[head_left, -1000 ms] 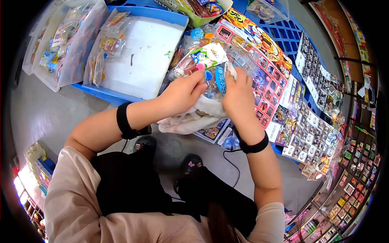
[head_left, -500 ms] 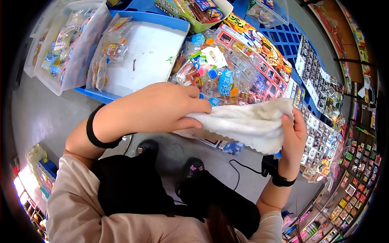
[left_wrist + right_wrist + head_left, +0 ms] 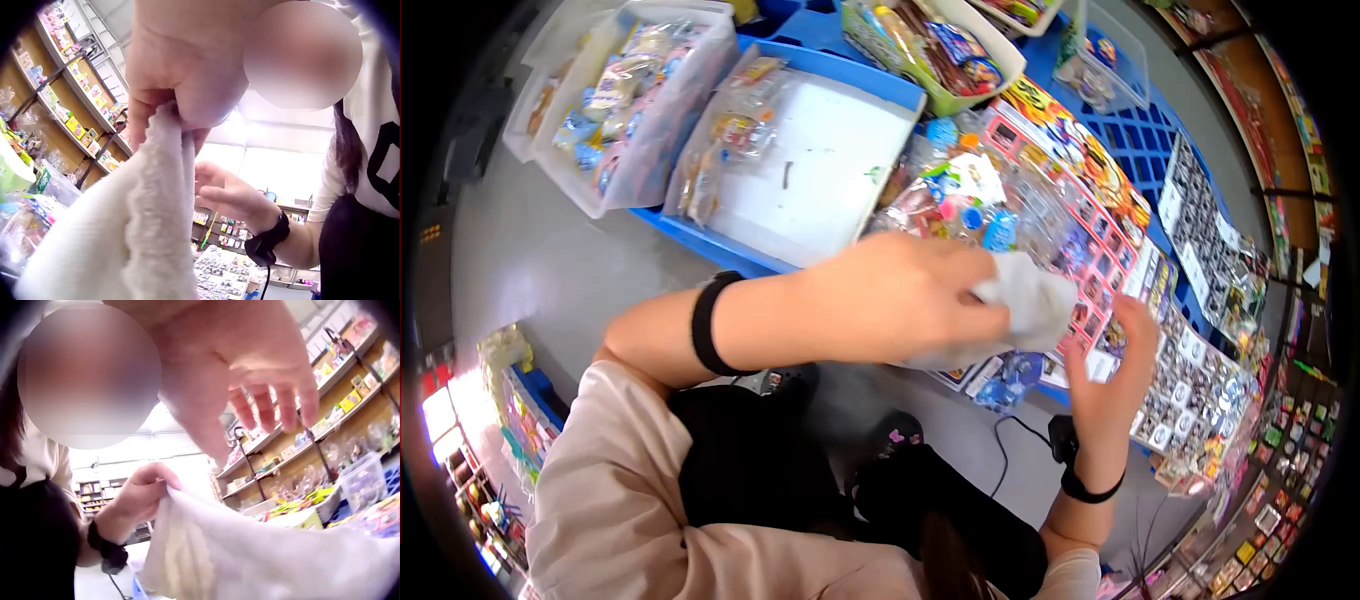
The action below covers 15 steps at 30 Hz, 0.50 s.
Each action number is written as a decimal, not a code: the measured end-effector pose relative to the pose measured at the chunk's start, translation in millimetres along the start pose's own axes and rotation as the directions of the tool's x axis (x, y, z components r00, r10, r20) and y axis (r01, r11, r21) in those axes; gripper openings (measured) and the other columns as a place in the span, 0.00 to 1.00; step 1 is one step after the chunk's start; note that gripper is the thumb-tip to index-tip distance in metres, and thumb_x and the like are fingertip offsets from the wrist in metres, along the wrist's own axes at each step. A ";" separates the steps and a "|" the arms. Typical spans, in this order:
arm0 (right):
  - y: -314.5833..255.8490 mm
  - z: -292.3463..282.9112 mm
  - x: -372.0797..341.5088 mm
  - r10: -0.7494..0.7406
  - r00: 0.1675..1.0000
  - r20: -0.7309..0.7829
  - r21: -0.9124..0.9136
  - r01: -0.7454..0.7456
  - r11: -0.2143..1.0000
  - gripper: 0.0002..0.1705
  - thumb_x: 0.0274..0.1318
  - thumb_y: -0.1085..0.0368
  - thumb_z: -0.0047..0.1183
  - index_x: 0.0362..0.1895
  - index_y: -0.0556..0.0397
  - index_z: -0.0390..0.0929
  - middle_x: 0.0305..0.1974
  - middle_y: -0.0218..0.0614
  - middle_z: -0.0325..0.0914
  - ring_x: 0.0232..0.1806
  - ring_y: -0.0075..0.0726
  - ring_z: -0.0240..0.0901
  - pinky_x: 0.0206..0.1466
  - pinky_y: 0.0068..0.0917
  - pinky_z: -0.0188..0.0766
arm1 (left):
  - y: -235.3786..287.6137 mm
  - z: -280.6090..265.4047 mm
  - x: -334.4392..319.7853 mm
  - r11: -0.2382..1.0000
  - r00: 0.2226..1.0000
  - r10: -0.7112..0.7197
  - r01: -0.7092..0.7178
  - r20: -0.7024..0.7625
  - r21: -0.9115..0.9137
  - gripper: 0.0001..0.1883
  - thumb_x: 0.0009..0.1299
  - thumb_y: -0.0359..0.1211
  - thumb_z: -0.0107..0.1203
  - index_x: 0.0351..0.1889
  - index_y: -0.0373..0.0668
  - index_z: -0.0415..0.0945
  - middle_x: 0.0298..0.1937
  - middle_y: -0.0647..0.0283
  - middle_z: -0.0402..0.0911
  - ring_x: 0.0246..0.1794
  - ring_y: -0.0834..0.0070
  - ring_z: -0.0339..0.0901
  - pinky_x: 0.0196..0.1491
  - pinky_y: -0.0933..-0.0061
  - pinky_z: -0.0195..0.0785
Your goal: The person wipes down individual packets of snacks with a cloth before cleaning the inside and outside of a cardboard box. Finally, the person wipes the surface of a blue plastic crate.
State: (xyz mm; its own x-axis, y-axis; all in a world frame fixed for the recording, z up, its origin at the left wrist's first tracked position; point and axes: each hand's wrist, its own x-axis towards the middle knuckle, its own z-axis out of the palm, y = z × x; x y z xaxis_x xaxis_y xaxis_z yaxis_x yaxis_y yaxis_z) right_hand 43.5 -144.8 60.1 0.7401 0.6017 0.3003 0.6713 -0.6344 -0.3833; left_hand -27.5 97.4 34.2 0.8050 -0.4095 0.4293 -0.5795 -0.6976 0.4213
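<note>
My left hand (image 3: 900, 300) pinches a white cloth (image 3: 1040, 305) between thumb and fingers, up in front of the body. In the left wrist view the cloth (image 3: 81, 237) hangs from that pinch in folds with a wavy edge. To the right of it my right hand (image 3: 1115, 365) is spread, thumb apart from the fingers. Nothing lies between the right fingers (image 3: 287, 406) in the right wrist view, where the cloth (image 3: 250, 556) stretches below them, its top corner in the left hand. Bagged snacks and small clear bottles (image 3: 985, 215) lie behind the cloth.
A blue-edged tray (image 3: 830, 170) with a white bottom holds bagged items on its left side. Left of it stands a translucent bin (image 3: 635, 185). A green box (image 3: 935, 95) of snacks sits at the back, and printed card sheets (image 3: 1200, 370) cover the right side.
Both hands first held the cloth low over the goods, then stretched it between them. Now the right hand is off it, while the left has moved right with the cloth bunched.
</note>
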 end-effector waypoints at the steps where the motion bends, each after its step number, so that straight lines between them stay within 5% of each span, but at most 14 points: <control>1: -9.9 0.3 3.4 -0.071 0.989 0.133 0.180 0.047 0.983 0.26 0.36 0.72 0.61 0.45 0.57 0.69 0.46 0.45 0.70 0.49 0.51 0.66 0.54 0.39 0.62 | 1.7 1.4 1.6 0.995 0.995 0.086 -0.088 -0.050 -0.040 0.14 0.51 0.29 0.53 0.37 0.49 0.73 0.32 0.62 0.71 0.22 0.68 0.73 0.21 0.73 0.68; 3: -21.2 5.6 3.7 -0.030 0.922 0.386 0.454 -0.161 0.876 0.24 0.36 0.74 0.61 0.43 0.56 0.71 0.45 0.45 0.72 0.48 0.50 0.68 0.52 0.38 0.63 | 8.1 1.8 3.3 0.990 0.995 0.098 -0.095 0.020 -0.102 0.11 0.52 0.29 0.54 0.33 0.49 0.71 0.36 0.61 0.71 0.23 0.68 0.73 0.20 0.73 0.68; 5: -18.0 18.8 -1.3 -0.094 0.937 0.335 0.461 -0.076 0.884 0.21 0.37 0.74 0.60 0.41 0.57 0.72 0.43 0.44 0.73 0.46 0.50 0.69 0.51 0.37 0.64 | 12.2 7.1 3.2 0.945 0.977 0.101 -0.153 -0.187 -0.288 0.09 0.53 0.28 0.55 0.32 0.48 0.72 0.38 0.60 0.71 0.23 0.68 0.73 0.21 0.73 0.69; 9: -6.0 25.8 -4.2 -0.132 0.974 0.182 0.600 -0.004 0.800 0.12 0.40 0.78 0.55 0.35 0.61 0.74 0.38 0.43 0.74 0.44 0.47 0.70 0.50 0.37 0.65 | 10.1 -9.1 -3.1 0.908 0.999 0.024 -0.033 -0.026 -0.417 0.15 0.58 0.27 0.53 0.44 0.48 0.74 0.42 0.58 0.73 0.31 0.65 0.76 0.31 0.71 0.72; 10: -9.1 25.2 -8.8 0.015 0.989 0.144 0.700 -0.113 0.705 0.08 0.44 0.77 0.52 0.33 0.62 0.74 0.35 0.42 0.75 0.42 0.44 0.70 0.50 0.37 0.65 | 5.2 -14.0 -6.0 0.911 0.999 0.022 -0.030 -0.025 -0.411 0.15 0.58 0.27 0.53 0.44 0.48 0.74 0.42 0.58 0.73 0.31 0.65 0.76 0.31 0.71 0.72; 12: -4.5 18.1 -12.8 0.029 0.988 0.153 0.715 -0.130 0.687 0.06 0.47 0.75 0.50 0.33 0.62 0.74 0.36 0.42 0.75 0.42 0.44 0.70 0.50 0.36 0.64 | -15.4 -27.8 -16.1 0.853 0.999 -0.034 0.044 0.029 -0.520 0.19 0.61 0.29 0.52 0.52 0.47 0.70 0.47 0.57 0.73 0.41 0.60 0.75 0.41 0.67 0.71; 14: 1.9 11.5 -14.7 0.003 0.989 0.146 0.681 -0.103 0.725 0.07 0.54 0.70 0.47 0.33 0.61 0.74 0.38 0.43 0.73 0.43 0.41 0.68 0.49 0.33 0.63 | -47.1 -52.9 -32.9 0.919 0.922 -0.299 0.347 0.245 -0.189 0.20 0.62 0.34 0.53 0.52 0.43 0.69 0.48 0.57 0.74 0.46 0.58 0.73 0.48 0.65 0.68; 15: 3.5 10.7 -16.2 0.005 0.989 0.146 0.683 -0.105 0.723 0.07 0.54 0.70 0.47 0.33 0.61 0.74 0.38 0.43 0.73 0.43 0.41 0.68 0.49 0.33 0.63 | -68.5 -59.9 -46.3 0.934 0.895 -0.354 0.323 0.270 0.153 0.19 0.60 0.33 0.54 0.50 0.42 0.69 0.47 0.58 0.74 0.47 0.59 0.72 0.48 0.65 0.67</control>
State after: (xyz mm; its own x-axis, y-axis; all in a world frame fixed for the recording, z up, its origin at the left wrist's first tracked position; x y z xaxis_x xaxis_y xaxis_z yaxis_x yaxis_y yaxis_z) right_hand 33.4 -151.5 44.6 0.7298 0.6628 0.1675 0.3804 -0.1902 -0.9050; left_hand -32.7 199.3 33.3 0.9604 -0.2779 0.0197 -0.2613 -0.8740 0.4097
